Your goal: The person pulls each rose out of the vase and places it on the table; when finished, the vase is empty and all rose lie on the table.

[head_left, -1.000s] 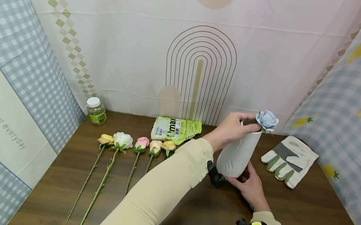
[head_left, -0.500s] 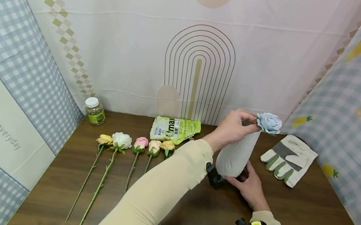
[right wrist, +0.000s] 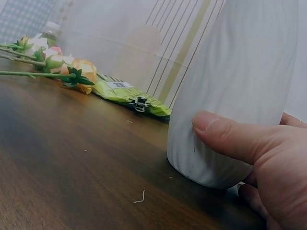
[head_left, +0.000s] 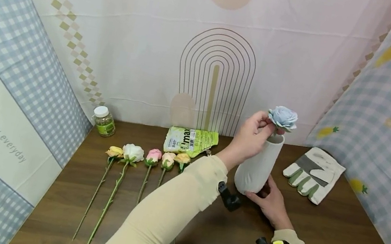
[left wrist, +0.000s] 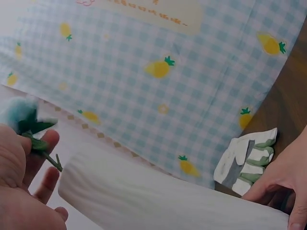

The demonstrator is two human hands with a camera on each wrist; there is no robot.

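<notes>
A white ribbed vase (head_left: 258,167) stands on the brown table, leaning slightly to the right in the head view. My left hand (head_left: 251,138) pinches a blue rose (head_left: 283,117) just under its bloom, above the vase mouth. In the left wrist view a short piece of green stem (left wrist: 53,162) runs from the bloom toward the vase rim; the lower stem is hidden. Low on the vase, my right hand (head_left: 274,205) grips its base, the thumb (right wrist: 223,134) pressed against the side in the right wrist view.
Left of my left arm lie a yellow rose (head_left: 114,151), a white rose (head_left: 133,153), a pink rose (head_left: 153,156) and more. Behind them are a lidded jar (head_left: 104,122) and a green bag (head_left: 192,142) with a clip (right wrist: 140,104). Work gloves (head_left: 313,174) lie right.
The blue rose has risen and shifted left with my left hand, uncovering the vase rim. My right hand and the vase have stayed in place.
</notes>
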